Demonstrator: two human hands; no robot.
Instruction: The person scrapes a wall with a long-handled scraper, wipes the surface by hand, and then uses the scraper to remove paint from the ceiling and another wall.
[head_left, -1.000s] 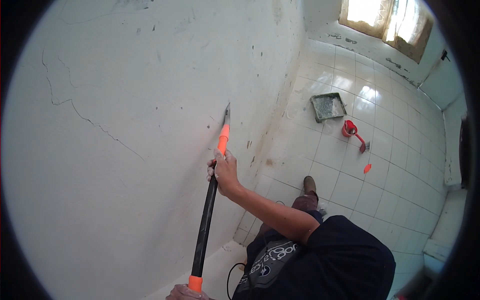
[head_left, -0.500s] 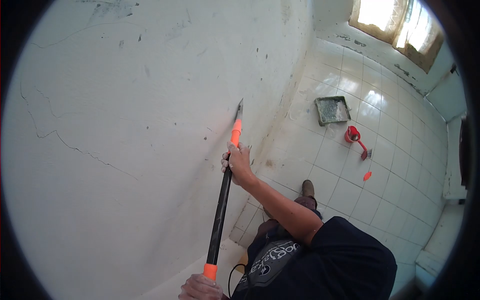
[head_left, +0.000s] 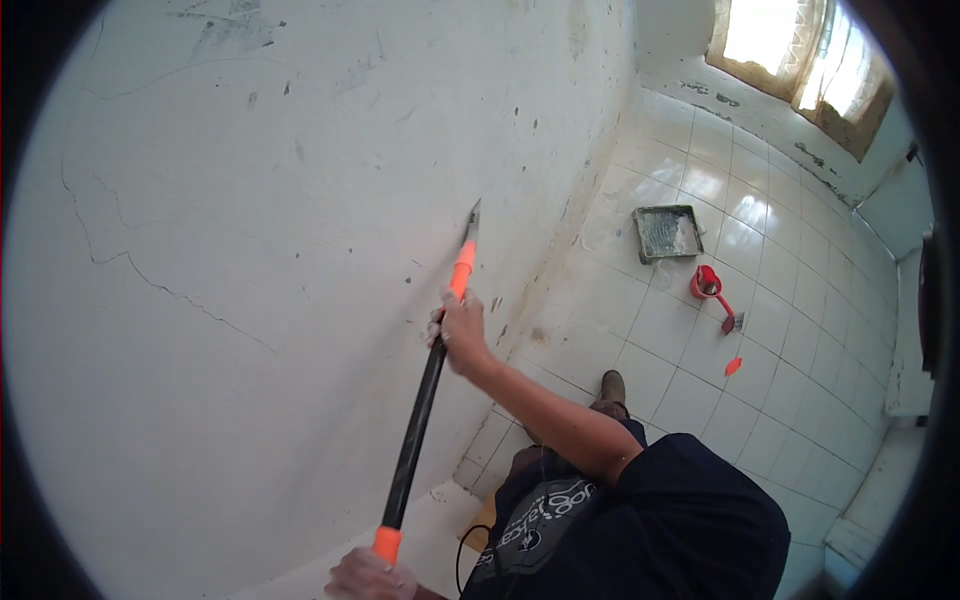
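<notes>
A long-handled scraper (head_left: 416, 440), with a black pole and orange collars, slants up along the white wall (head_left: 200, 400). Its narrow metal blade (head_left: 472, 222) lies close against the wall surface. My right hand (head_left: 462, 332) wraps round the pole just below the upper orange collar, fingers dusted with white. At the bottom of the view my left hand (head_left: 370, 576) is closed round the lower end, just under the other orange collar. Long cracks and several dark chipped spots mark the wall to the left of and around the blade.
On the tiled floor (head_left: 660, 345) to the right are a dark paint tray (head_left: 668, 232) with whitish residue, a red long-handled dipper (head_left: 707, 283), a brush (head_left: 737, 322) and a small orange piece (head_left: 734, 366). A curtained window (head_left: 800, 60) is at the upper right.
Both hands have shifted left and slightly downward with the scraper, the lower end moving most. The blade tip sits slightly further left. The view has shifted a little.
</notes>
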